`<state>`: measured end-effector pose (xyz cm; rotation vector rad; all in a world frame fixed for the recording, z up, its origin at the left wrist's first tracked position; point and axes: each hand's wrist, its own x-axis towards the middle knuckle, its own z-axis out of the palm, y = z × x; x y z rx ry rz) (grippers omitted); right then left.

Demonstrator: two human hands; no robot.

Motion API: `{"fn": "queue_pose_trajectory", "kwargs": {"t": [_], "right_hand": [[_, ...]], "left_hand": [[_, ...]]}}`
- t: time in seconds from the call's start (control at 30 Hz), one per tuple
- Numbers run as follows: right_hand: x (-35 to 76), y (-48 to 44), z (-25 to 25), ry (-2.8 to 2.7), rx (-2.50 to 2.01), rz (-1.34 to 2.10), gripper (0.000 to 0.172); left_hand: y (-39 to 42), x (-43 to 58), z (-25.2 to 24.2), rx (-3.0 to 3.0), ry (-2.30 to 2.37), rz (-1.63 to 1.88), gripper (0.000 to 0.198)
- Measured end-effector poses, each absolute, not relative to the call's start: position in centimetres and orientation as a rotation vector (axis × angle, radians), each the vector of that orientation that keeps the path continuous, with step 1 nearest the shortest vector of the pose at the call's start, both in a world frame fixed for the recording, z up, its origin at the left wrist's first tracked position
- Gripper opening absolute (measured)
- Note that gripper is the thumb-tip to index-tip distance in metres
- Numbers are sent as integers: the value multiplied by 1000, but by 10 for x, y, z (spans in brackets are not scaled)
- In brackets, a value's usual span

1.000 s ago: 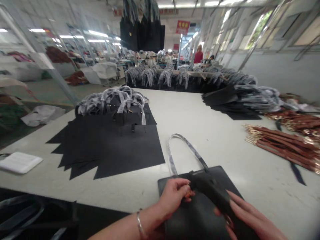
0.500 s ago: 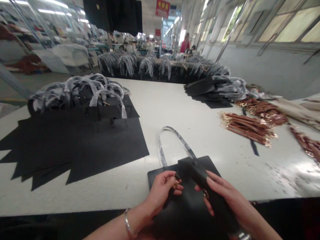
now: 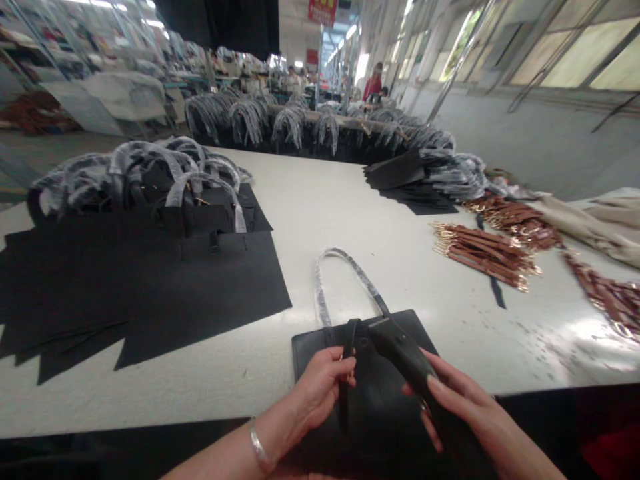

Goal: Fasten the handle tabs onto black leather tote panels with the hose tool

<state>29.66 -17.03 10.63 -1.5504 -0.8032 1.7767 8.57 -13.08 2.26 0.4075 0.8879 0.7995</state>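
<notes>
A black handbag lies at the table's near edge, its plastic-wrapped handle looped away from me. My left hand is closed on a narrow black strap over the bag's upper part; a bit of gold metal shows at its fingertips. My right hand grips a folded black leather panel, thumb on top and fingers beneath. Near those fingers is a small gold-coloured fitting. The panel's lower end runs out of view, so I cannot tell how it joins the bag.
Flat black bag pieces with wrapped handles are stacked on the left. Another black stack lies at the far right. Brown straps with gold clasps lie in bundles on the right. A row of wrapped handles stands beyond the table.
My left hand has drawn the strap out straighter, so more of it shows. The folded panel in my right hand has shifted slightly right and down. The view has tilted a little.
</notes>
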Motion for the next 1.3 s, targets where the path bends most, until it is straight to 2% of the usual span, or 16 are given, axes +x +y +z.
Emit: {"fn": "queue_pose_trajectory", "kwargs": {"t": [0.17, 0.3, 0.5, 0.73, 1.03, 1.3], "right_hand": [[300, -195, 98, -732, -1520, 1931, 80], [287, -193, 91, -718, -1508, 1979, 78], [288, -175, 97, -782, -1539, 1787, 82], [285, -189, 87, -783, -1464, 2006, 78], [332, -184, 101, -741, -1634, 1387, 71], [366, -241, 88, -521, -1761, 1261, 81]], "left_hand": [[-134, 96, 13, 677, 1071, 900, 24], [-134, 97, 8, 869, 1105, 869, 18], [-130, 97, 8, 885, 1156, 864, 24], [-131, 97, 2, 1062, 1114, 839, 18], [-90, 82, -8, 1609, 1463, 852, 31], [-19, 65, -18, 1849, 1652, 799, 33]]}}
